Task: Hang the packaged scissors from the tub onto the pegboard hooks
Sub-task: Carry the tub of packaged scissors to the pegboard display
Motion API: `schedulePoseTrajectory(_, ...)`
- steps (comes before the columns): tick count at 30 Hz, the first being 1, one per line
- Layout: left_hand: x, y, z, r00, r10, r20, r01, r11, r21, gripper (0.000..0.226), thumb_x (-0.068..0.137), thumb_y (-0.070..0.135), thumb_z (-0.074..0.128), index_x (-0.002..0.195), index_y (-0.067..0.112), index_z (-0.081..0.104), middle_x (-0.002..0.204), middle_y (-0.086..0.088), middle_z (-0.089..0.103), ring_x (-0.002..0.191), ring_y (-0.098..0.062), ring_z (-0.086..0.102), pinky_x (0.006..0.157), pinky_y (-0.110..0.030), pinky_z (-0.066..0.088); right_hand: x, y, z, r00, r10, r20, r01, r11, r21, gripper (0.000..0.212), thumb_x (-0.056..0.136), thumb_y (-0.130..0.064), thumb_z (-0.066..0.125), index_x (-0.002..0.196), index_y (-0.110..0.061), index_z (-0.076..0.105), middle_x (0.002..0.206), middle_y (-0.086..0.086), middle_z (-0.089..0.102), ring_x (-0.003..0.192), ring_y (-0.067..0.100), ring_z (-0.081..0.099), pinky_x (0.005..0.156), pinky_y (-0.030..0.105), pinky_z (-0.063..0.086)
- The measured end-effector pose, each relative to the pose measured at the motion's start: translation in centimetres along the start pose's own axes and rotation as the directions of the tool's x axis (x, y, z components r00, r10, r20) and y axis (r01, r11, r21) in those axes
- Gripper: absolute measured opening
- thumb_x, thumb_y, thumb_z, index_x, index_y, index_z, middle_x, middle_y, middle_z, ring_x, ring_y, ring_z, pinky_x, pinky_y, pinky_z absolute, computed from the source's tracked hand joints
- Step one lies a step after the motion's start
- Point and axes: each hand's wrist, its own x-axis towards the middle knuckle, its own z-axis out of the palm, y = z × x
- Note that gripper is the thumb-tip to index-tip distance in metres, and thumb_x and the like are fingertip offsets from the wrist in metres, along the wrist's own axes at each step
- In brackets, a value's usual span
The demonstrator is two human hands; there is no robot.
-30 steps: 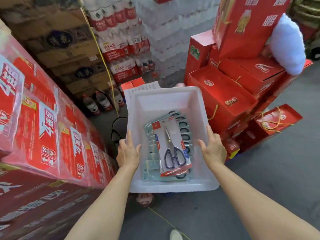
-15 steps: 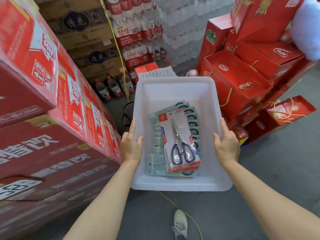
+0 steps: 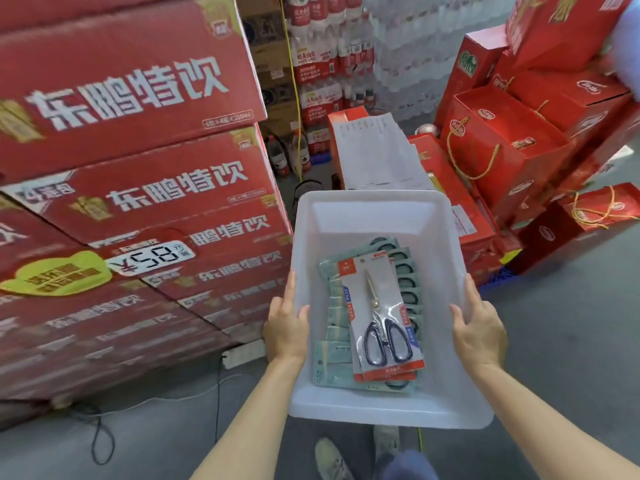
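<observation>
A white plastic tub (image 3: 374,216) is held in the air in front of me. My left hand (image 3: 285,329) grips its left rim and my right hand (image 3: 479,332) grips its right rim. Inside lies a stack of several packaged scissors (image 3: 332,344) on grey-green cards. On top is one pack with a red-and-white card (image 3: 379,317) and black-handled scissors. No pegboard or hooks are in view.
Stacked red drink cartons (image 3: 138,188) rise close on the left. Red gift boxes (image 3: 512,147) with gold cord handles pile up on the right. Bottled water packs (image 3: 318,64) stand at the back. A power strip (image 3: 242,353) and cables lie on the grey floor.
The tub has come away from the red boxes and now hangs over the floor, held by both hands. My view has swung left, so the drink cartons fill more of the left side.
</observation>
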Motion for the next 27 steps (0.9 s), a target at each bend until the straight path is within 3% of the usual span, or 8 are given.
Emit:
schedulePoseTrajectory(2, -2.7, -1.6, -0.7, 0.999, -0.042, -0.006, 0.042, 0.999, -0.024, 0.077, 0.094, 0.021, 0.063, 0.154, 0.042, 0.019, 0.094, -0.001, 0.05, 0.077, -0.019, 0.052, 0.069, -0.034, 0.049, -2.5, 0.3, -0.1, 1.0, -0.011, 0.021, 0.011, 1.0, -0.006, 0.063, 0.094, -0.022, 0.057, 0.15, -0.032, 0.029, 0.084, 0.007, 0.05, 0.066, 0.024, 0.046, 0.06, 0.034, 0.042)
schedulePoseTrajectory(5, -6.5, -3.8, -1.3, 0.994, -0.105, -0.038, 0.102, 0.992, -0.073, 0.08, 0.093, 0.017, 0.065, 0.153, 0.041, 0.016, 0.097, 0.0, 0.05, 0.081, -0.021, 0.055, 0.065, -0.025, 0.041, -5.3, 0.7, 0.3, 0.995, -0.047, 0.087, 0.049, 0.998, -0.027, 0.063, 0.094, -0.023, 0.055, 0.15, -0.033, 0.027, 0.083, 0.006, 0.05, 0.064, 0.025, 0.048, 0.06, 0.037, 0.046)
schedulePoseTrajectory(8, -9.6, -6.6, -1.7, 0.979, -0.191, -0.073, 0.178, 0.972, -0.153, 0.082, 0.091, 0.009, 0.066, 0.154, 0.036, 0.022, 0.111, -0.007, 0.06, 0.094, -0.025, 0.061, 0.075, -0.021, 0.041, -7.5, 0.5, 1.2, 0.981, -0.072, 0.18, 0.079, 0.996, -0.031, 0.063, 0.095, -0.023, 0.052, 0.15, -0.036, 0.024, 0.087, 0.005, 0.05, 0.065, 0.026, 0.048, 0.063, 0.038, 0.045)
schedulePoseTrajectory(13, -14.2, -10.3, -3.4, 0.929, -0.34, -0.145, 0.313, 0.932, -0.183, 0.084, 0.09, 0.008, 0.067, 0.151, 0.043, 0.019, 0.102, -0.003, 0.059, 0.083, -0.022, 0.059, 0.073, -0.026, 0.046, -9.6, -1.6, 3.1, 0.944, -0.165, 0.287, 0.187, 0.981, -0.053, 0.062, 0.096, -0.028, 0.051, 0.15, -0.039, 0.023, 0.091, 0.003, 0.05, 0.066, 0.028, 0.05, 0.064, 0.038, 0.044)
schedulePoseTrajectory(15, -15.8, -11.8, -4.2, 0.899, -0.393, -0.193, 0.356, 0.913, -0.201, 0.086, 0.09, 0.008, 0.067, 0.15, 0.044, 0.017, 0.098, -0.007, 0.061, 0.085, -0.026, 0.062, 0.073, -0.03, 0.048, -10.2, -3.2, 4.0, 0.917, -0.225, 0.328, 0.256, 0.965, -0.053, 0.061, 0.096, -0.029, 0.051, 0.15, -0.039, 0.024, 0.092, 0.003, 0.048, 0.065, 0.029, 0.05, 0.063, 0.037, 0.043)
schedulePoseTrajectory(20, -18.6, -15.0, -7.6, 0.803, -0.516, -0.297, 0.455, 0.854, -0.253, 0.077, 0.095, 0.011, 0.059, 0.153, 0.045, 0.02, 0.122, -0.001, 0.061, 0.108, -0.023, 0.058, 0.083, -0.029, 0.045, -11.6, -9.3, 6.3, 0.818, -0.398, 0.416, 0.429, 0.903, 0.02, 0.061, 0.097, -0.026, 0.05, 0.15, -0.039, 0.022, 0.105, 0.008, 0.054, 0.072, 0.026, 0.049, 0.062, 0.034, 0.037)
schedulePoseTrajectory(24, -19.5, -17.9, -11.2, 0.696, -0.589, -0.411, 0.52, 0.808, -0.277, 0.076, 0.095, 0.014, 0.057, 0.152, 0.048, 0.019, 0.115, -0.004, 0.061, 0.105, -0.027, 0.06, 0.082, -0.035, 0.049, -13.5, -15.8, 9.0, 0.713, -0.536, 0.453, 0.551, 0.827, 0.113, 0.062, 0.098, -0.027, 0.049, 0.151, -0.04, 0.02, 0.103, 0.006, 0.053, 0.073, 0.024, 0.05, 0.063, 0.036, 0.042)
schedulePoseTrajectory(27, -19.6, -20.1, -14.4, 0.61, -0.634, -0.476, 0.563, 0.769, -0.303, 0.073, 0.095, 0.015, 0.058, 0.152, 0.045, 0.022, 0.111, -0.009, 0.062, 0.103, -0.031, 0.061, 0.084, -0.042, 0.052, -15.3, -21.1, 10.7, 0.646, -0.59, 0.484, 0.604, 0.783, 0.147, 0.06, 0.098, -0.029, 0.047, 0.15, -0.041, 0.02, 0.109, 0.008, 0.054, 0.077, 0.025, 0.051, 0.072, 0.037, 0.046)
